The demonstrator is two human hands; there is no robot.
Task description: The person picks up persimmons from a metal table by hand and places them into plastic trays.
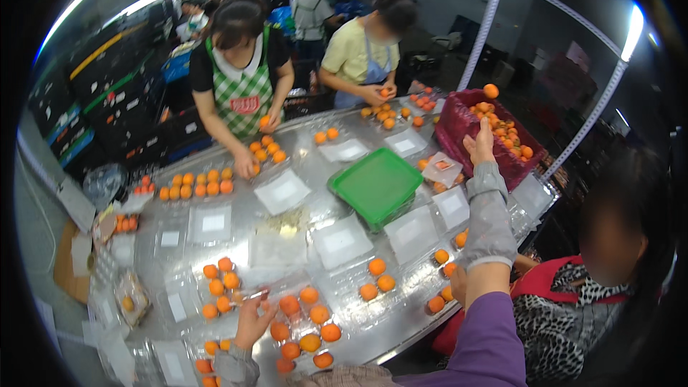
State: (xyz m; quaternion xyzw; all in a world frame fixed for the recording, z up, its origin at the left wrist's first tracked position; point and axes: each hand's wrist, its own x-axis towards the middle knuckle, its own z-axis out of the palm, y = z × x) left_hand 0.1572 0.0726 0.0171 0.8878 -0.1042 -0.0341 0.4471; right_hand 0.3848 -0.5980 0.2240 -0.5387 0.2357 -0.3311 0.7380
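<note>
My right hand (480, 142) reaches out, fingers extended, in front of a maroon crate (457, 123) filled with orange fruits (505, 131). A single orange fruit (490, 91) appears just above my fingertips; whether it touches them is unclear. Down at the near side, my left hand (255, 320) is at the left edge of a clear plastic tray (301, 314) that holds several orange fruits (310, 342). Clear plastic lies by its fingers, but the grip is blurred. Left of that hand, more orange fruits (216, 286) sit in another clear tray.
Around a green plastic tray (376, 180) on the metal table (333, 209) lie clear packs with white labels (342, 241). Two people (242, 75) (365, 54) handle fruit across the table. Another person (570, 301) is close on my right. Metal posts (481, 32) stand behind the crate.
</note>
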